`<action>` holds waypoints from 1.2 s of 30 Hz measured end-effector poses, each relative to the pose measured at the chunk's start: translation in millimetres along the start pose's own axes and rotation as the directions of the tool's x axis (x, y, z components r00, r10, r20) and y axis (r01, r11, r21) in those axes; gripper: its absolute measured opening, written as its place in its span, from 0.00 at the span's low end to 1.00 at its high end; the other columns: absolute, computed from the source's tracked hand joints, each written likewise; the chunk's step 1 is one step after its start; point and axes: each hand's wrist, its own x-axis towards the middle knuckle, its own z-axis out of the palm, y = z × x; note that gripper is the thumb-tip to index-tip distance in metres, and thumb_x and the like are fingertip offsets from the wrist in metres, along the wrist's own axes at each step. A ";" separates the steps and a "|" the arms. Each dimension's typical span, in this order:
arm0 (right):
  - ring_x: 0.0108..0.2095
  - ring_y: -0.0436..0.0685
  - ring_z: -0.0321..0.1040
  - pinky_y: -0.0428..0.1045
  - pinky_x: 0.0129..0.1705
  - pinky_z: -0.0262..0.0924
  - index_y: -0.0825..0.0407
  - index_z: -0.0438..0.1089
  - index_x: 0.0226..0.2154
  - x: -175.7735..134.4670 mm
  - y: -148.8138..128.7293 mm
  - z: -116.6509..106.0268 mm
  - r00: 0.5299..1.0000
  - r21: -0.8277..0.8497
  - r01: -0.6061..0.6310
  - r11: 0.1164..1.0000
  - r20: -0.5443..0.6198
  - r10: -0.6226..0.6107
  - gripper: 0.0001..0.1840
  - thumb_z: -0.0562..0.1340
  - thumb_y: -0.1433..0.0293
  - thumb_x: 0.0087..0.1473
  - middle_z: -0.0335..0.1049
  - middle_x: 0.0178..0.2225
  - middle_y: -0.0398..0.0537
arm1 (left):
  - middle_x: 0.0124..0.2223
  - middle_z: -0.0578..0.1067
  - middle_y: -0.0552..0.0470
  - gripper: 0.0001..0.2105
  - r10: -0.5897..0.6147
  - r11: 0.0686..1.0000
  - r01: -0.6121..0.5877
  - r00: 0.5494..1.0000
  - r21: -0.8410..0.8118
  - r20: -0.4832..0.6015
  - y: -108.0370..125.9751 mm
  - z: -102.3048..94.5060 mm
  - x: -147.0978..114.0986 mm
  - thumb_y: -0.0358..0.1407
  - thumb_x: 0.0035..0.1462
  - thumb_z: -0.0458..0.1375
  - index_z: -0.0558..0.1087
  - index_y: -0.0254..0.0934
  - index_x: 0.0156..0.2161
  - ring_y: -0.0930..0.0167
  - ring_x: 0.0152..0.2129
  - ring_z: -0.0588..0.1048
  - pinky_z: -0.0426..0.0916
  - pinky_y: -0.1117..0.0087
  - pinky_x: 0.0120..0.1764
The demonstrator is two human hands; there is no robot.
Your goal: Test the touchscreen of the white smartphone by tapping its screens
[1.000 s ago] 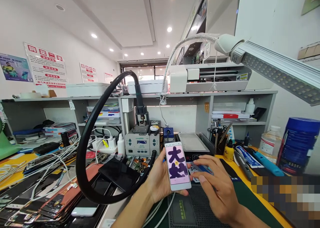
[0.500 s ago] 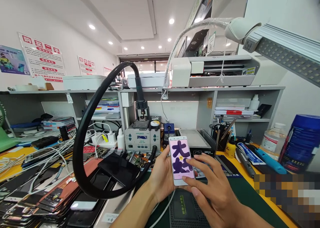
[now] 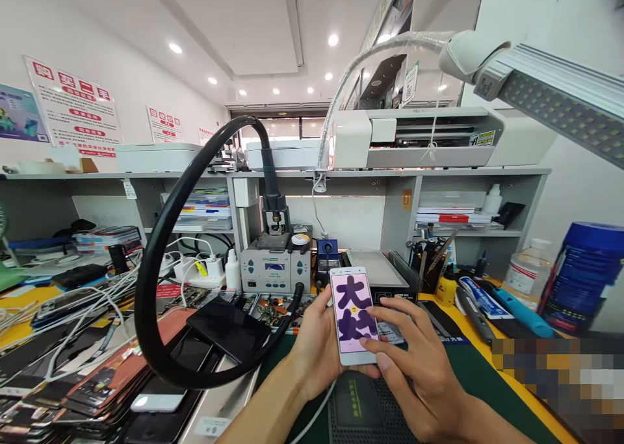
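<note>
A white smartphone [image 3: 353, 317] is tilted up before me, its lit screen pink with large purple characters. My left hand [image 3: 314, 343] is wrapped round the phone from below and its left edge. Over the lower right of the screen is my right hand [image 3: 416, 366], fingers apart and holding nothing. Its fingertips lie at or just above the glass; actual contact is hard to make out. Beneath the phone are a dark perforated pad [image 3: 358, 398] on the green mat [image 3: 478, 372] and a white cable [image 3: 316, 415].
A thick black hose [image 3: 146, 307] loops from the hot-air station [image 3: 275, 272] at my left. Stacked phone parts [image 3: 97, 379] and tangled cables crowd the left side. Tools in a holder [image 3: 431, 262], a clear bottle [image 3: 529, 272] and a blue container [image 3: 580, 275] stand right. A lamp [image 3: 560, 93] overhangs.
My view has shifted slightly. Both hands and the phone keep nearly the same pose, and the right fingers have moved only a little over the screen. The screen's characters look slightly different.
</note>
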 end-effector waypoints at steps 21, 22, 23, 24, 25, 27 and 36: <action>0.56 0.71 0.63 0.72 0.55 0.60 0.49 0.75 0.39 -1.0 -5.3 0.1 1.000 0.031 -0.008 0.999 0.008 0.007 0.15 0.59 0.77 0.50 0.71 0.49 0.56 | 0.42 0.79 0.39 0.32 -0.014 1.000 0.014 0.998 -0.009 -0.061 0.5 -4.5 2.9 0.58 0.64 0.43 0.74 0.34 0.51 0.58 0.36 0.78 0.70 0.58 0.41; 0.55 0.71 0.64 0.72 0.55 0.59 0.50 0.75 0.37 -1.1 -5.1 0.3 1.000 0.035 -0.003 0.999 0.007 0.003 0.14 0.59 0.78 0.49 0.71 0.48 0.56 | 0.42 0.79 0.39 0.32 -0.015 1.000 0.015 0.998 -0.007 -0.063 0.6 -4.7 2.9 0.58 0.64 0.43 0.74 0.34 0.51 0.58 0.36 0.78 0.70 0.58 0.41; 0.55 0.71 0.64 0.72 0.55 0.59 0.50 0.75 0.36 -1.3 -4.8 0.6 1.000 0.039 0.001 0.999 0.009 -0.001 0.13 0.59 0.78 0.49 0.71 0.47 0.56 | 0.42 0.79 0.39 0.32 -0.016 1.000 0.016 0.998 -0.004 -0.062 0.7 -4.9 2.9 0.58 0.64 0.42 0.74 0.34 0.51 0.58 0.36 0.78 0.70 0.57 0.41; 0.55 0.71 0.64 0.72 0.56 0.59 0.50 0.75 0.36 -1.5 -4.5 1.0 1.000 0.041 0.003 0.999 0.011 -0.004 0.13 0.59 0.78 0.49 0.71 0.47 0.56 | 0.42 0.79 0.38 0.32 -0.020 1.000 0.020 0.998 0.001 -0.060 0.8 -5.1 2.9 0.58 0.64 0.43 0.74 0.33 0.51 0.58 0.36 0.78 0.70 0.57 0.41; 0.55 0.71 0.63 0.72 0.56 0.58 0.50 0.75 0.37 -1.8 -4.3 1.5 1.000 0.041 0.006 0.999 0.013 -0.007 0.14 0.59 0.79 0.49 0.71 0.48 0.56 | 0.43 0.79 0.38 0.32 -0.026 1.000 0.027 0.998 0.005 -0.055 0.8 -5.3 3.0 0.59 0.64 0.43 0.74 0.33 0.51 0.57 0.36 0.78 0.70 0.58 0.40; 0.56 0.71 0.62 0.72 0.56 0.57 0.50 0.75 0.40 -2.4 -4.3 2.3 1.000 0.034 0.009 0.999 0.028 -0.010 0.16 0.59 0.79 0.49 0.70 0.49 0.56 | 0.43 0.78 0.38 0.33 -0.040 0.999 0.041 0.998 0.008 -0.045 0.6 -5.6 3.2 0.59 0.63 0.43 0.75 0.33 0.51 0.57 0.37 0.78 0.71 0.58 0.39; 0.56 0.71 0.60 0.71 0.53 0.59 0.53 0.75 0.37 -1.9 5.1 -0.4 0.998 -0.005 -0.050 0.999 -0.040 0.049 0.13 0.58 0.80 0.52 0.68 0.49 0.58 | 0.45 0.76 0.38 0.32 -0.032 0.999 0.032 0.999 0.013 0.015 -1.7 -7.3 4.2 0.58 0.64 0.43 0.75 0.32 0.49 0.60 0.35 0.77 0.74 0.62 0.29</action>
